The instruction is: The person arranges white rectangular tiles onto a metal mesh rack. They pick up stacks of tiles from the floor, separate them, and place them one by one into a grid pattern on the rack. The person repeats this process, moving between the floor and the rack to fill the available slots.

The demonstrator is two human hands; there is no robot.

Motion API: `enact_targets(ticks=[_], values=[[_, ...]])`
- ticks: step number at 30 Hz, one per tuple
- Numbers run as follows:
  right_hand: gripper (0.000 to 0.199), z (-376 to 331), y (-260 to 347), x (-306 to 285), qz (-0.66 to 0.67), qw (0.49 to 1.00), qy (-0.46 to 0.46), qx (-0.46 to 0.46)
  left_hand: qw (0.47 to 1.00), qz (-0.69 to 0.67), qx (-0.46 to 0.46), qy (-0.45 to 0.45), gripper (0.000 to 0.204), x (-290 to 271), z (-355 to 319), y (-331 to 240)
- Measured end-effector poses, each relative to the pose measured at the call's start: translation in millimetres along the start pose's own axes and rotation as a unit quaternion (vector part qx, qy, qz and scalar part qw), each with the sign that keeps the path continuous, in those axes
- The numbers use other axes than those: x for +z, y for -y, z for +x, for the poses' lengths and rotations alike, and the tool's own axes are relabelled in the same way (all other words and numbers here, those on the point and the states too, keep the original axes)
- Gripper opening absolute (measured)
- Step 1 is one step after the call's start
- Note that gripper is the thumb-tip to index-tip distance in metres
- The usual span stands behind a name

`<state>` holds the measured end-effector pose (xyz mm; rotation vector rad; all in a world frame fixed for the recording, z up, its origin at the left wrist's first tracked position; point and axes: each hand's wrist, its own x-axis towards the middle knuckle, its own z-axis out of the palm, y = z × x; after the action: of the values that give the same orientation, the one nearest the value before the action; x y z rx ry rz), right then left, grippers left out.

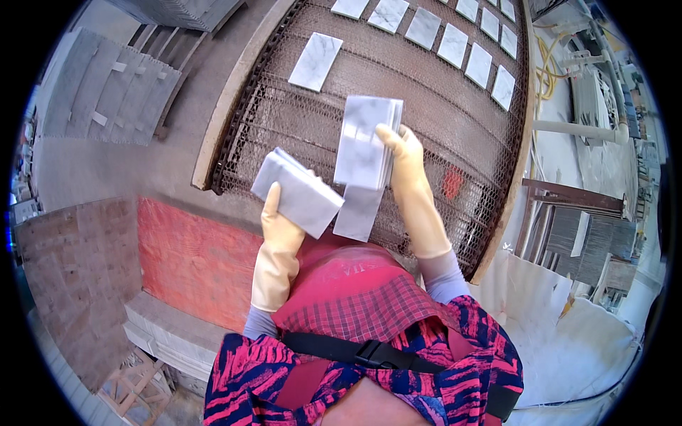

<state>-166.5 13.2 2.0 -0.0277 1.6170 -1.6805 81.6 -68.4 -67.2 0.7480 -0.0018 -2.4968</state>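
Observation:
Both my hands wear cream rubber gloves. My left hand (283, 228) grips a small stack of grey-white marble tiles (304, 197), tilted, just off the near left part of the mesh conveyor belt (284, 121). In my right hand (405, 153) is another stack of marble tiles (361, 138), held upright over the belt with the thumb on the front face. Below that stack a single tile (357, 214) shows close to my apron; its upper end is hidden. One loose tile (315, 62) lies farther up the belt on the left.
Several tiles (424, 28) lie in rows at the belt's far end. A pale rail (234, 92) edges the belt's left side. Stacked grey slabs (106, 89) stand at the far left, and a red sheet-covered surface (188, 266) is near left. Yellow hose (547, 67) hangs at the right.

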Motion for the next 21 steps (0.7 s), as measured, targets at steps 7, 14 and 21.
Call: enact_targets(ticks=[7, 14, 21], values=[[0.058, 153, 0, 3, -0.078, 0.991, -0.061, -0.086, 0.998, 0.005, 0.015, 0.053, 0.083, -51, -20, -41], [0.056, 209, 6, 17, -0.208, 0.968, -0.117, -0.082, 0.993, 0.074, 0.091, 0.016, 0.072, -69, -46, -41], [0.054, 225, -2, 3, -0.148, 0.982, -0.093, -0.076, 0.994, 0.078, 0.078, -0.024, 0.08, -70, -45, -43]])
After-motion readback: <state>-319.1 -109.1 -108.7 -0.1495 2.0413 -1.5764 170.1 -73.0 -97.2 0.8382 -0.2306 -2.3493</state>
